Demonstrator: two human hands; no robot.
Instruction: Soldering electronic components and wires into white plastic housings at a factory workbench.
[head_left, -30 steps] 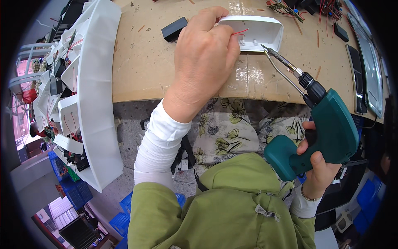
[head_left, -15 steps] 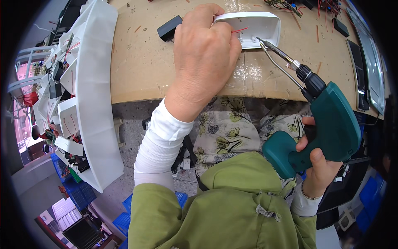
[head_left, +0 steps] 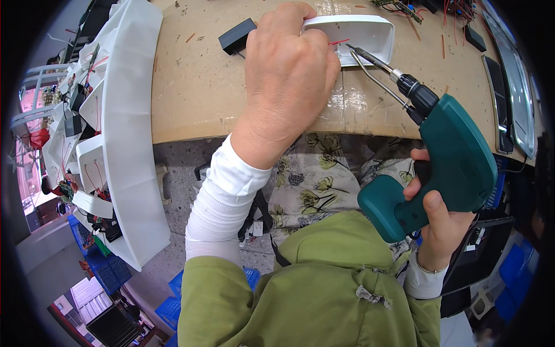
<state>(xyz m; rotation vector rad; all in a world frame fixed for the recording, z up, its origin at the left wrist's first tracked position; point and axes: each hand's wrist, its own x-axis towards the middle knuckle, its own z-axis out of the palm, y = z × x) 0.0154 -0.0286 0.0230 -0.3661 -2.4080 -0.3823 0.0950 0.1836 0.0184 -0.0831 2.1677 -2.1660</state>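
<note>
My left hand (head_left: 292,81) is closed over the left end of a white plastic housing (head_left: 378,34), an open shell lying on the bench. Its fingertips are hidden inside the shell. A short red wire (head_left: 339,41) sticks out beside the fingers. My right hand (head_left: 436,214) is wrapped round the grip of a green soldering gun (head_left: 459,156). The gun's pointed tip, with a thin curved feed tube below it, reaches into the shell close to the end of the red wire; whether they touch I cannot tell. Left of my left hand lies a black box (head_left: 237,36) with a dark lead.
On the left stands a long white tray (head_left: 130,133) filled with white housings, red wires and black boxes. Wired circuit boards (head_left: 404,8) lie at the far right, near another black block (head_left: 475,39). Wire scraps dot the cardboard-covered bench (head_left: 196,104).
The soldering gun has moved left and slightly up, bringing its tip from the shell's right part to near the red wire. My left hand and the housing have shifted only slightly right.
</note>
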